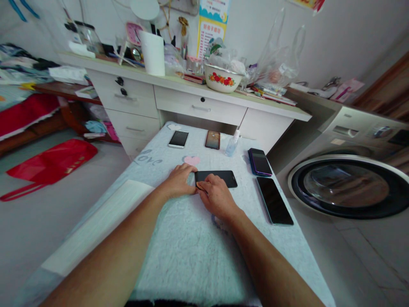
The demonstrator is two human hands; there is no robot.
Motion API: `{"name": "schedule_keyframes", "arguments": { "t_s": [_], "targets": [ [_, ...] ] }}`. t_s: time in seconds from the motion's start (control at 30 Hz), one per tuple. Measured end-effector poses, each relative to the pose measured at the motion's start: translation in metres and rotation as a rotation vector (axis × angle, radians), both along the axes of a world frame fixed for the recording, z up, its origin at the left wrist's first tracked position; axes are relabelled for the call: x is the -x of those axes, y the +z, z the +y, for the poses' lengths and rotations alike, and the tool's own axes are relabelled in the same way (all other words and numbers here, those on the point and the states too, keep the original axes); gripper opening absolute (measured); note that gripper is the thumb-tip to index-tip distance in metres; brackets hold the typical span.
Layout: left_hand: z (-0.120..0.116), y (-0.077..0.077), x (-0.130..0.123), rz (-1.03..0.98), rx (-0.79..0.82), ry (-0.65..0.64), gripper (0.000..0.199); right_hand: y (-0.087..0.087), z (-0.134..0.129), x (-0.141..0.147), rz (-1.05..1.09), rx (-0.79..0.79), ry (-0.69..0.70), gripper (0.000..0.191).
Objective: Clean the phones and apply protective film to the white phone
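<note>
A black smartphone (225, 178) lies face up and sideways on the cloth-covered table. My left hand (181, 181) grips its left end, thumb and fingers closed on the edge. My right hand (215, 194) is closed over the lower left of the screen, its fingertips pressed together there. Whatever is in those fingers is too small and covered to make out. Right of the hands are a large dark phone (275, 200) and a purple-edged phone (260, 162). Beyond them are a white-framed phone (178, 139), a brown phone case or phone (212, 140) and a clear spray bottle (232, 144).
A pale strip of paper or cloth (99, 226) lies along the table's left side. Behind the table stands a white desk (131, 106) bearing a paper roll (152, 55) and a flowered bowl (223, 79). At right is a washing machine (338, 140); a red bag (54, 162) lies on the floor.
</note>
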State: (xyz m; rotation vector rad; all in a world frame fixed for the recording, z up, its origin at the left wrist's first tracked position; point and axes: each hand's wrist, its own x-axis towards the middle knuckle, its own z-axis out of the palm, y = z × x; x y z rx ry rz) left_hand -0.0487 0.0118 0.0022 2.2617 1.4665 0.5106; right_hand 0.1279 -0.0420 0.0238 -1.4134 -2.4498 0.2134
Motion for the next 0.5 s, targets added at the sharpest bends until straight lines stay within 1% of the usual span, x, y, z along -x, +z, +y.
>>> {"name": "schedule_keyframes", "arguments": {
  "t_s": [0.27, 0.4, 0.5],
  "targets": [
    [-0.0002, 0.0001, 0.0004, 0.003, 0.012, -0.007, 0.063, -0.0030, 0.0027, -0.0035, -0.048, -0.033, -0.019, 0.024],
    [-0.0007, 0.0015, 0.0001, 0.008, 0.029, -0.009, 0.063, -0.0034, 0.0044, -0.0073, -0.074, -0.051, -0.063, 0.028],
    [-0.0016, 0.0026, -0.0003, 0.008, 0.036, -0.009, 0.063, -0.0043, 0.0055, -0.0094, -0.102, -0.060, -0.124, 0.030]
  ]
}}
